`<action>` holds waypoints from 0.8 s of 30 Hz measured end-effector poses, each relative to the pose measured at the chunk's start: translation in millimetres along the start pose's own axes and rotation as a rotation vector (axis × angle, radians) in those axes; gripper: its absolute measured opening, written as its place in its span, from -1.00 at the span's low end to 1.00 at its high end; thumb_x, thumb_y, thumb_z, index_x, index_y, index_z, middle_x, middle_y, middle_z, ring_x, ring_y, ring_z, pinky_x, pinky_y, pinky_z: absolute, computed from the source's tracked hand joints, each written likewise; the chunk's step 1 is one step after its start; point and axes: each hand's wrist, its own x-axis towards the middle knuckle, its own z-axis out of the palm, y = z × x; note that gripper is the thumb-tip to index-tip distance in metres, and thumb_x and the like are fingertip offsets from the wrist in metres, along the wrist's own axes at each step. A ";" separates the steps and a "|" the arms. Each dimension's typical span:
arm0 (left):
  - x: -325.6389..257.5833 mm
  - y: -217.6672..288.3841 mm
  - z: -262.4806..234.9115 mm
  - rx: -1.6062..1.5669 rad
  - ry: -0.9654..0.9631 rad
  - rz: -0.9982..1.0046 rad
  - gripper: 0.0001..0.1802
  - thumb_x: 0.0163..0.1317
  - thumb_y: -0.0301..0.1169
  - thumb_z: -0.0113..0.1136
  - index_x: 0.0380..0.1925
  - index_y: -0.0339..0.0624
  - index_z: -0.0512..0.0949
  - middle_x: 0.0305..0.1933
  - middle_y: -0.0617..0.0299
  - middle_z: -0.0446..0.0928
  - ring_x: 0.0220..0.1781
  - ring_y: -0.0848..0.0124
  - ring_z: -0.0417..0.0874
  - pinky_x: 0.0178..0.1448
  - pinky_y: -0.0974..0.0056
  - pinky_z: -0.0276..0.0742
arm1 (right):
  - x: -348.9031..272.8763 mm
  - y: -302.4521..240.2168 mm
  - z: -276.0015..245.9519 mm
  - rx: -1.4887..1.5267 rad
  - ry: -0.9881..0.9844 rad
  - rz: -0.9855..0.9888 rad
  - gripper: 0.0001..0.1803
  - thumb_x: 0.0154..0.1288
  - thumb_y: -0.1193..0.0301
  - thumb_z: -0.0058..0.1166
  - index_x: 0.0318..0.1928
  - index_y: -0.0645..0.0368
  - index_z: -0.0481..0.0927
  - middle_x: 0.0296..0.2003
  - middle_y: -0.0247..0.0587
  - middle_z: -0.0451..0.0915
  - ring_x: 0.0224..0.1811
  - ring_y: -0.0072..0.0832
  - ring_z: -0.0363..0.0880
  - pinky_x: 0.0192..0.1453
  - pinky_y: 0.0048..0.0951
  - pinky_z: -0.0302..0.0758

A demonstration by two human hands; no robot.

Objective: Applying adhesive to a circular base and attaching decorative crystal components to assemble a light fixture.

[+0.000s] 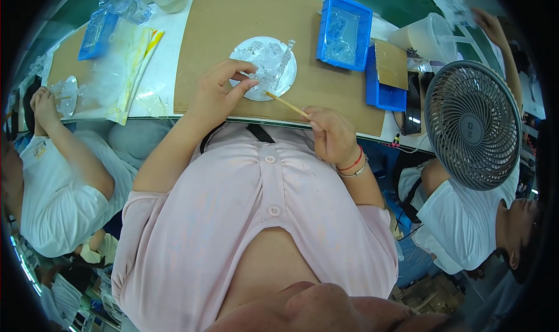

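Note:
A round white plate (pixel 284 89) lies on a cardboard sheet in front of me, with small clear plastic-looking pieces (pixel 259 58) heaped on it. One longer clear piece (pixel 286 58) lies toward the plate's right side. My left hand (pixel 218 90) is at the plate's left edge, thumb and fingers curled toward each other in a pinch. Whatever is between those fingertips is too small and clear to make out. Held in my right hand (pixel 333 135), a thin wooden stick (pixel 289 106) points left, its tip at the plate's near rim beside my left thumb.
Beyond the plate to the right stands a blue bin (pixel 345 61) of clear pieces. Next to it are a blue box with cardboard (pixel 391 67), a plastic jug (pixel 434 38) and a fan (pixel 471 125). Bottles and plastic bags (pixel 125 70) lie left; people sit on both sides.

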 end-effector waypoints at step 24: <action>76.3 -5.0 -10.2 0.107 0.019 0.025 -0.79 0.16 -0.33 0.29 -0.27 -0.21 0.67 -0.30 0.19 0.67 -0.21 0.37 0.65 -0.08 0.32 0.50 | -27.9 16.3 -48.5 0.079 0.522 0.114 -0.70 0.48 0.25 -0.12 -0.07 0.27 0.44 -0.37 0.08 0.61 -0.42 -0.28 0.62 -0.31 -0.39 0.53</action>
